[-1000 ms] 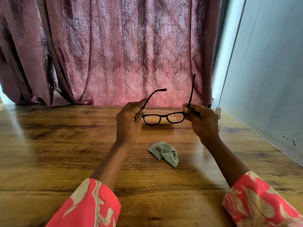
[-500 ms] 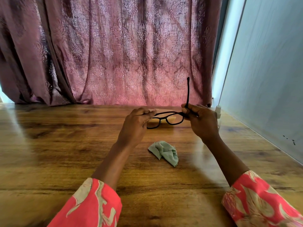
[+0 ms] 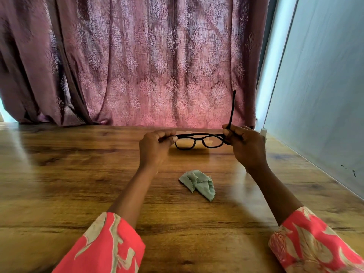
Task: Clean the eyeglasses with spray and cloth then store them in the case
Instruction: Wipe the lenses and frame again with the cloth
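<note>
Black-framed eyeglasses [image 3: 199, 141] are held above the wooden table [image 3: 59, 184] between both hands. My left hand [image 3: 154, 148] grips the frame's left end, where the temple lies folded flat along the top of the frame. My right hand [image 3: 246, 144] grips the right hinge, and that temple stands straight up. A crumpled pale green cloth [image 3: 199, 183] lies on the table just in front of the hands. A tan case [image 3: 192, 144] sits behind the glasses, mostly hidden. Part of a white spray bottle [image 3: 263, 133] shows behind my right hand.
A mauve patterned curtain [image 3: 147, 66] hangs along the far table edge. A pale blue wall [image 3: 325, 95] borders the table on the right. Red floral sleeves [image 3: 106, 247] cover both forearms at the near edge.
The left temple has been folded down from sticking up to lying along the frame under my left hand. The right temple still stands upright. The glasses tilted flatter.
</note>
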